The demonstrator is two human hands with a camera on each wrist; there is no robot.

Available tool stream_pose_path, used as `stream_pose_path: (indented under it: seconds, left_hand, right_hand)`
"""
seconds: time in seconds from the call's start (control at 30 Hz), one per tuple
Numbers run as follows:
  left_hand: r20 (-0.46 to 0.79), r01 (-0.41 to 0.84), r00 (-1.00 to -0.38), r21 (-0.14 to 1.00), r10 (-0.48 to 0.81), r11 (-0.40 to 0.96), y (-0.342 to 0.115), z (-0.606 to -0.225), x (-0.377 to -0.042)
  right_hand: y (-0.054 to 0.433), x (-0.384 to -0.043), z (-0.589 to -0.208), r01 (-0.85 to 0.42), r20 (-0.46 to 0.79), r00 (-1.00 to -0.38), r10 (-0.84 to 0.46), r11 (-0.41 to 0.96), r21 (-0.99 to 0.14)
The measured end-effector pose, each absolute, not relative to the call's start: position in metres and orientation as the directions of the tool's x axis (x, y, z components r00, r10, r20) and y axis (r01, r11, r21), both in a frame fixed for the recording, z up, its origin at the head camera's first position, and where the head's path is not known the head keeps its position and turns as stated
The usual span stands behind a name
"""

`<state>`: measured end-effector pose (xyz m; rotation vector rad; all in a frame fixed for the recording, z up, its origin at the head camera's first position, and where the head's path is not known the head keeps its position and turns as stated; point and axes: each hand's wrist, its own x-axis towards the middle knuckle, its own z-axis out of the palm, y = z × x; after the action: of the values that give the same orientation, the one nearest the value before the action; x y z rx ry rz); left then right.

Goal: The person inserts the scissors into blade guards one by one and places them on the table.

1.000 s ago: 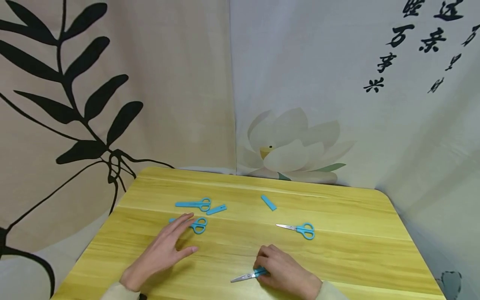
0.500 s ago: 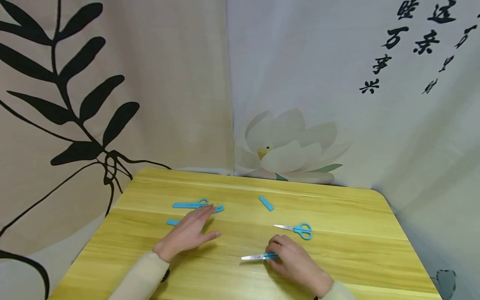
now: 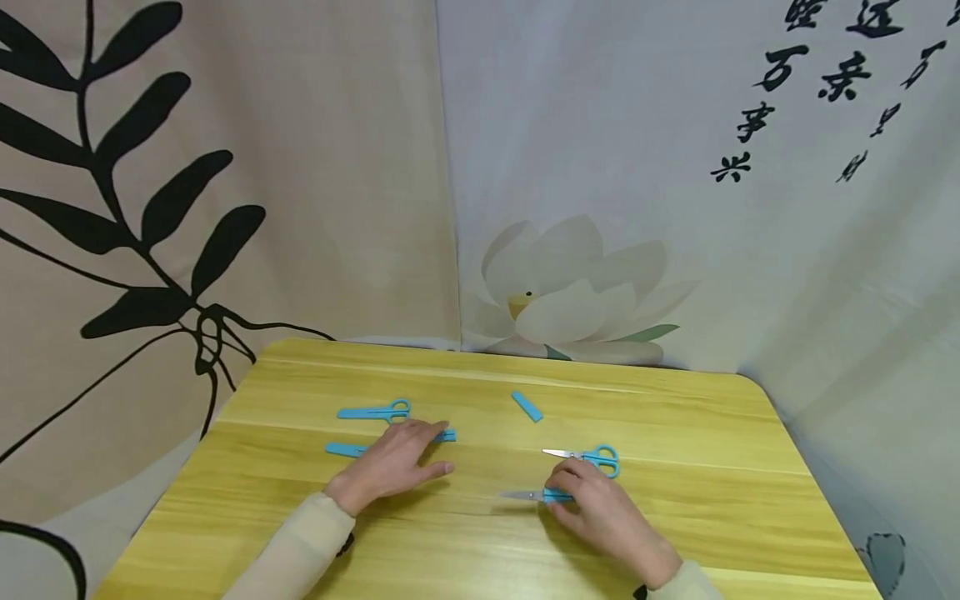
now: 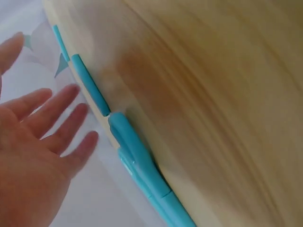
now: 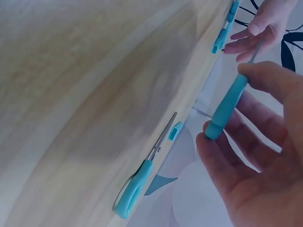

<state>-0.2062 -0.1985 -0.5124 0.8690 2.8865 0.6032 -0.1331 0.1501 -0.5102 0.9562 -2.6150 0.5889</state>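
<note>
My right hand [image 3: 603,508] holds a small pair of scissors [image 5: 227,109] by its blue handles, thumb on one side and fingers on the other. Its bare blades point left, raised off the table. My left hand [image 3: 393,467] hovers palm down with spread fingers. Close to its fingertips lies a blue blade cover [image 3: 447,435]; I cannot tell whether they touch. Beneath that hand is a pair of covered scissors [image 3: 347,449], its handles hidden from the head view. Another covered pair [image 3: 367,412] lies just beyond.
Bare-bladed scissors [image 3: 600,459] lie just past my right hand. A second blue blade cover [image 3: 527,406] rests near the back of the wooden table [image 3: 675,533]. Printed cloth [image 3: 600,125] hangs behind the table.
My right hand has carried its scissors away from the near edge, up off the table. My left hand has moved right over the nearer blade cover, which now lies closer to me and straighter.
</note>
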Motion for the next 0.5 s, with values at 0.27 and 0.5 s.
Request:
stream_pose_path:
  seconds: [0.27,0.5]
  left_hand:
    - [0.055,0.515,-0.827,0.471,0.559,0.716,-0.193,-0.513,-0.218]
    - [0.002,0.494,-0.814,0.526,0.580,0.692,-0.193,-0.517,-0.233]
  right_hand:
    - [0.154,-0.134,-0.505,-0.634,0.378,-0.766,-0.520,0.707,-0.314]
    - [0.154,-0.133,-0.507,-0.635,0.375,-0.764,-0.525,0.716,-0.291]
